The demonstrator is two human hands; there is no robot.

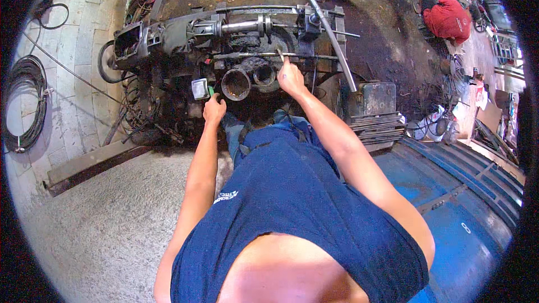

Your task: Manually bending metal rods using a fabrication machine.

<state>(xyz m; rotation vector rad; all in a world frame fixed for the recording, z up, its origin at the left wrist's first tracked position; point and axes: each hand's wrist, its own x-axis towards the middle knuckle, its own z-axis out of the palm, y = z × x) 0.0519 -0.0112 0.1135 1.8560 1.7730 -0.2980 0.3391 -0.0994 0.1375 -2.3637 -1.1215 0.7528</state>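
Observation:
My left hand [214,109] is closed round the green handle of a tool with a square, whitish head [200,88]; its exact kind is unclear. This head stands beside a round metal cup [236,85] on the near side of a greasy machine [247,42]. My right hand [291,78] reaches forward to the machine's near rod [252,55], with fingers closed on a thin, light-coloured stick-like tool [280,54]. The stick's tip points at the dark, grimy middle of the machine; whether it touches I cannot tell. A second, smaller cup [264,75] sits between my hands.
A long metal bar [325,28] slants across the machine's right end. Stacked flat strips [375,129] lie by a dark metal box [371,99] at right, with a blue panel [455,202] nearer me. Coiled cable [25,104] is at left. A person in red [447,19] crouches far right.

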